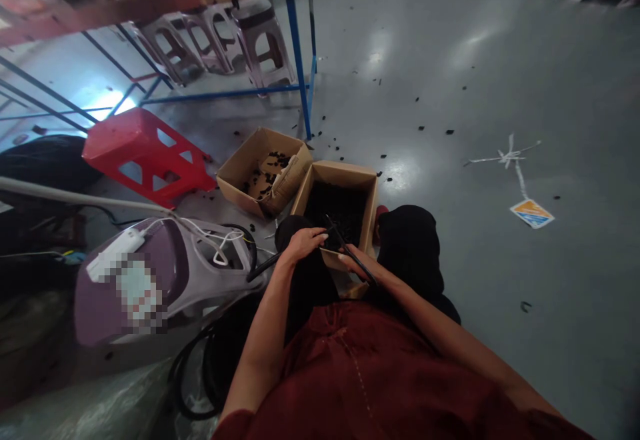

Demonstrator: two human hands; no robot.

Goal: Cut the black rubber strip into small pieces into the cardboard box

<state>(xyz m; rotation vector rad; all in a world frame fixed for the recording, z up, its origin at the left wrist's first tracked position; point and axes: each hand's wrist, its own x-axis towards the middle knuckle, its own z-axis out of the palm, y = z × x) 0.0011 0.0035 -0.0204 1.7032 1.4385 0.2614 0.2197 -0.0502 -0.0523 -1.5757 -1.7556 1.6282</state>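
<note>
The left hand (305, 243) seems to pinch a dark strip (263, 267) near the slim dark tool (341, 239) gripped by the right hand (359, 261), so a slip over the box (345, 173) could nick fingertips (323, 235).

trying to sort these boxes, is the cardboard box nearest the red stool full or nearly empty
Nearly empty: in the cardboard box, small black pieces lie scattered, and much of its bottom shows bare.
</note>
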